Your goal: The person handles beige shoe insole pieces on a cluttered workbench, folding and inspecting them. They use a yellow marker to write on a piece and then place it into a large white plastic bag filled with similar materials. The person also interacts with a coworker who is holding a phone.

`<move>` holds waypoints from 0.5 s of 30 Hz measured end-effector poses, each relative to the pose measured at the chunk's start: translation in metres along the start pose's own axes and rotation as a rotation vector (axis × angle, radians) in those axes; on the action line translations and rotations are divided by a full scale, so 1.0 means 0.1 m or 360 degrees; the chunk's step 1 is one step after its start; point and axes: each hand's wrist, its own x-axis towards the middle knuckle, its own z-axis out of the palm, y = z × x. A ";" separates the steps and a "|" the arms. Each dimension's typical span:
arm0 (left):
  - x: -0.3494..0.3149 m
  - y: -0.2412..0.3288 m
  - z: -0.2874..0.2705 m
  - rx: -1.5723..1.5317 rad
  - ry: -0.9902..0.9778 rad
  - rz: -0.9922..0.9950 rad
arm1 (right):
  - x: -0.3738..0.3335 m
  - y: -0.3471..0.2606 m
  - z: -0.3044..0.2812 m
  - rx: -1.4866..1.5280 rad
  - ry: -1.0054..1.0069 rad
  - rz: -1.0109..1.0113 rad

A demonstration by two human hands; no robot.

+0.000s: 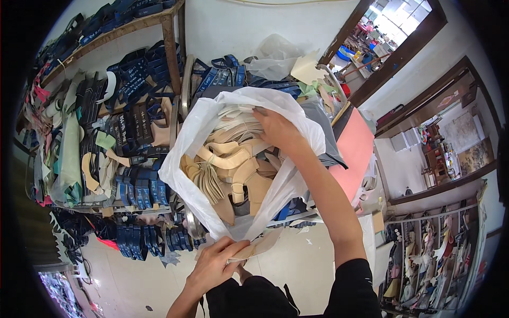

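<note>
A white plastic bag [185, 124] stands wide open in front of me, full of cut shoe-part pieces. Tan curved pieces [233, 159] lie loose in its middle, and a fanned bundle of beige strips [204, 183] rests at its left. My right hand [278, 130] reaches over the bag's right side, its fingers closed on a stack of pale cut pieces [238, 119] at the far end; some fingertips are hidden. At the near rim, my left hand [214, 265] is closed on a thin beige piece [260, 245], close against the plastic.
Racks with blue cutting dies [140, 185] and material scraps fill the left. Behind the bag lie more dies [217, 77] and a crumpled clear bag [273, 58]. A pink sheet [352, 153] leans at the right, before a doorway. Shelves of hanging scraps [424, 259] stand lower right.
</note>
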 end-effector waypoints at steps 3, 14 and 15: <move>-0.04 -0.01 -0.01 -0.0013 -0.0017 -0.0040 | -0.04 -0.26 -0.07 -0.0060 0.0161 -0.0052; -0.06 -0.02 -0.02 -0.0038 -0.0033 0.0025 | -1.22 -0.91 -0.37 0.0402 -0.0784 0.0028; -0.06 -0.03 -0.02 -0.0045 -0.0018 0.0033 | -1.28 -0.93 -0.49 0.0667 -0.0813 0.0036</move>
